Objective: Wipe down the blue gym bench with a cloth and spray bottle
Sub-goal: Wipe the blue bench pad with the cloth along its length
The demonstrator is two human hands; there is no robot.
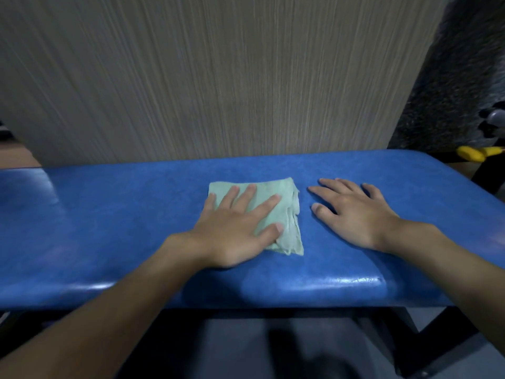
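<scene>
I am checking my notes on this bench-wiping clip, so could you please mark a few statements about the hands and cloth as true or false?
1. The left hand presses flat on the green cloth. True.
2. The right hand grips a spray bottle. False: it rests flat on the blue bench, holding nothing.
3. The cloth hangs off the bench's near edge. False: it lies wholly on top.
4. The right hand lies apart from the cloth. True.

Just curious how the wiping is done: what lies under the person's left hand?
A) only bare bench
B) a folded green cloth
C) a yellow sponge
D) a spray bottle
B: the left hand presses flat on the green cloth on the blue bench; the right hand rests on bare bench.
</scene>
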